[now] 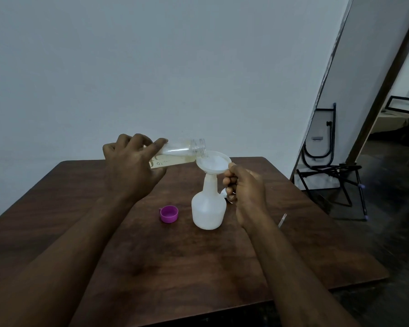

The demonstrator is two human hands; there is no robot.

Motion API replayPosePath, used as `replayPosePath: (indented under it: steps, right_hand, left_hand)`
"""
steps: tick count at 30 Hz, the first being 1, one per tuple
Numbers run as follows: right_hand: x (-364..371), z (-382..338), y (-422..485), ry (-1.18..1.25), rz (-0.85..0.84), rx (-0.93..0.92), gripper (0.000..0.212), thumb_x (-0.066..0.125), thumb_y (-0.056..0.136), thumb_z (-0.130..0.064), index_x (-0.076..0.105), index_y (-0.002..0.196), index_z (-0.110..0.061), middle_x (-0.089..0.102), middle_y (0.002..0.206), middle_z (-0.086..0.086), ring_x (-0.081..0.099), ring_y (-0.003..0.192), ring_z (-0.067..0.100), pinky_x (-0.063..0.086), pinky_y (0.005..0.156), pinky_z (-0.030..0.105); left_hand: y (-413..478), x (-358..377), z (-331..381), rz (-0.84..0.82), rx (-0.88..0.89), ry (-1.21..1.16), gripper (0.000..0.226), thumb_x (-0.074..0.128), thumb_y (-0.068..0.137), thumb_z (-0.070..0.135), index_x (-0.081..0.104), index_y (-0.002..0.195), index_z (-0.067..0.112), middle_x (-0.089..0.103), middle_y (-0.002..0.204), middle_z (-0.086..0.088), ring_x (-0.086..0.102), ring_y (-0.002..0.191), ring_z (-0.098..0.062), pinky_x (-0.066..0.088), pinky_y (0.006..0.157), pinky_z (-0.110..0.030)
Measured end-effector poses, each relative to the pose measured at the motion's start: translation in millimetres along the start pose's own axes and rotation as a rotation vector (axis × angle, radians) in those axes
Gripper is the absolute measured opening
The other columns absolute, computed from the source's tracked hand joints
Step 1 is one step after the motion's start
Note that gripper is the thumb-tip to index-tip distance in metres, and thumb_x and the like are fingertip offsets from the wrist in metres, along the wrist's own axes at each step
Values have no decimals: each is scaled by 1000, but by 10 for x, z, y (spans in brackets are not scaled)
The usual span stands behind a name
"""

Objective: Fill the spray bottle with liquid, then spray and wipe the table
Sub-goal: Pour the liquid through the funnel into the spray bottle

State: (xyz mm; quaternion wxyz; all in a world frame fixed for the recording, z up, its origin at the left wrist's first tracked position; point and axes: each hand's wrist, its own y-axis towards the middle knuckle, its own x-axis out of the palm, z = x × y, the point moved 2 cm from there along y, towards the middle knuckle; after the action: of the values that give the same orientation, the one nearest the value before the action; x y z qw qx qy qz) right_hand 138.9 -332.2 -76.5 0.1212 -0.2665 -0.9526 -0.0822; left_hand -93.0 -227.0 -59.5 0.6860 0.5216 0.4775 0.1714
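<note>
Surface: dark brown wooden table under both forearms, set against a pale bare wall.
Left hand: raised above the table, fingers wrapped round the base end of a clear bottle.
Clear bottle: tipped almost level, its open threaded mouth pointing toward the right hand and sitting just over the funnel; a pale label with dark marks runs along its underside, partly under the left fingers.
Bottle contents: a little pale liquid lies along its lower side, and a thin run at the mouth seems to reach the funnel.
Right hand: fingers curled, thumb tip on the funnel's near rim, steadying it.
Funnel: white, seated upright in the neck of the spray bottle; its bowl looks whitish inside, depth of liquid unclear.
Spray bottle: white, opaque, standing on the table between the two wrists, just left of the right hand; its fill level cannot be seen.
Purple cap: open side up on the table, between the forearms, beside the spray bottle and apart from it.
Hidden: a white piece shows behind the right fingers, too covered to identify.
Hard to make out: a thin stick lies on the table just outside the right wrist.
Background: a dark folded frame leans on the wall beyond the right hand.
</note>
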Motion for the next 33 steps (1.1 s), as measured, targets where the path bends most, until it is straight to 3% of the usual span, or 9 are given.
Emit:
replayPosePath:
  steps: [7,27,33]
  right_hand:
    - [-5,2,3,-1,-4,-6,38,62,96,-19,68,59,-17,61,58,4,45,42,11,31,40,23]
    - [0,7,12,-21,8,-8,34,62,98,-21,67,66,-13,61,57,2,45,41,10,31,39,22]
    - [-4,10,14,-9,8,-6,34,62,98,-21,67,66,-12,61,57,2,44,41,10,30,39,22]
  left_hand:
    - [4,2,-9,-2,-4,7,59,86,74,39,69,130,31,66,111,-2,53,106,-33,30,81,-45]
    - [4,-21,10,12,-8,-10,55,75,76,43,70,130,31,66,111,-1,54,106,-32,31,82,-45]
    - [3,-10,12,18,-8,1,60,89,73,36,70,130,32,66,111,-1,53,107,-32,31,82,-45]
